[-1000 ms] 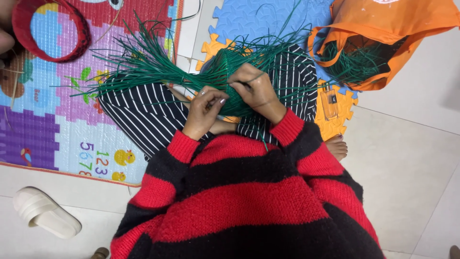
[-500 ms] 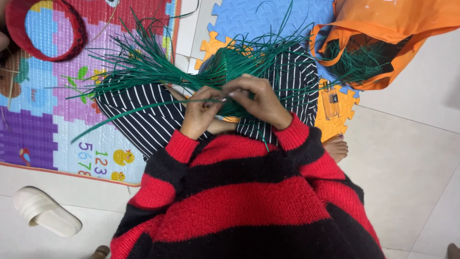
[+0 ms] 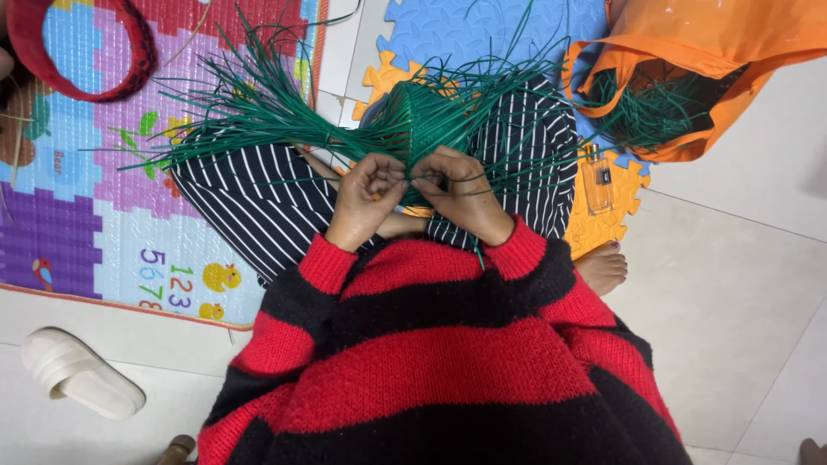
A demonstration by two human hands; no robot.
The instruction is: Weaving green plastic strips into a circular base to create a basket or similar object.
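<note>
**Green strands pinched between two hands over a striped lap**

Green plastic strands, woven into a dense green woven piece at the centre and fanning out loose to either side, lie across the person's lap in the head view. The left hand is curled shut, fingertips pinching thin strands at the lower edge of the weave. The right hand is closed in the same way just beside it, thumb and forefinger gripping strands, the two hands almost touching. Both wrists come out of the cuffs of a red and black striped knitted sweater. Under the weave are black trousers with thin white stripes, and a bare foot shows at the right on the pale tiled floor.

Left of the lap lies a colourful printed play mat with a red round woven rim on its upper corner. Blue and orange foam puzzle tiles lie beyond the knees. An orange fabric bag at the upper right holds more green strands, and a small clear glass bottle stands just beside it. A cream slipper rests on the floor at lower left.
</note>
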